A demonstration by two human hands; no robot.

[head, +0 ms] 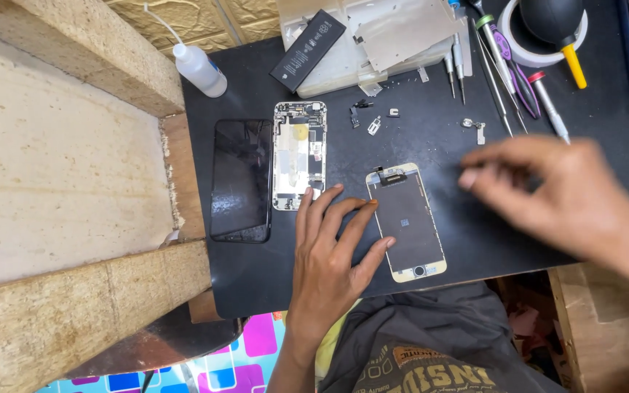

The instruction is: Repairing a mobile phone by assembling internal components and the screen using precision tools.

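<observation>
Two hands: left hand (329,251) touches screen panel (406,222); right hand (558,196) hovers.

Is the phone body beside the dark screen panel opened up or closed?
Opened up. The phone body lies flat on the black mat with its inner parts and boards exposed, no screen on it. Neither hand touches it.

Two hands are being counted on the black mat (431,138): the left hand (329,255) and the right hand (569,196). Three phone parts are being seen: one dark screen panel (240,180), one opened phone body (299,154) and one gold-edged display assembly (407,222). One battery (308,40), one squeeze bottle (196,67) and one dust blower (556,25) are being tallied (the slim hand tools at the top cannot be counted surely).
</observation>
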